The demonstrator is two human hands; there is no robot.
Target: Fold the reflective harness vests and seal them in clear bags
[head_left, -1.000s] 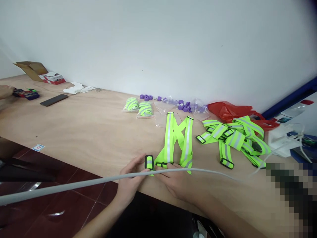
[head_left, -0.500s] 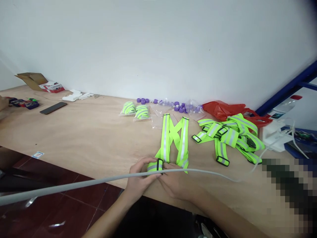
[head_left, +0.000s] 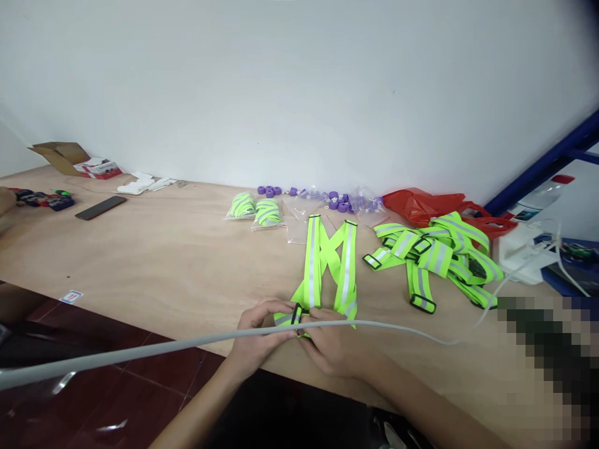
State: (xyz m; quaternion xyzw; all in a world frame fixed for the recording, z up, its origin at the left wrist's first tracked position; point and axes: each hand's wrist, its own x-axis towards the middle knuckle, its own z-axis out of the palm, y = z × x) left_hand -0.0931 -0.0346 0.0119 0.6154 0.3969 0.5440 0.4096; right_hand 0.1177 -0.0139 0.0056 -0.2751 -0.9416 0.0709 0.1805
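Observation:
A lime-yellow reflective harness [head_left: 312, 265] with silver stripes lies on the table, its two straps crossing in the middle. At its near end, my left hand [head_left: 255, 333] pinches the belt beside a black buckle [head_left: 296, 314]. My right hand [head_left: 330, 343] is closed at the buckle's right side, fingers on the strap end there. A grey cable [head_left: 201, 342] crosses in front of both hands and hides part of the fingers. To the right lies a tangled heap of similar reflective straps [head_left: 437, 259] with black buckles.
Two bagged straps [head_left: 268, 213], purple rolls [head_left: 270, 191] and clear bags [head_left: 299, 209] line the wall. A red plastic bag [head_left: 421, 206] and white power strip [head_left: 519, 252] are right. Leftward are a phone [head_left: 100, 207], a cardboard box [head_left: 60, 157] and another person's hand [head_left: 5, 201].
The buckle has turned and shifted slightly left and down between my hands. Both hands have moved a little, and the right fingers now sit closer to the buckle.

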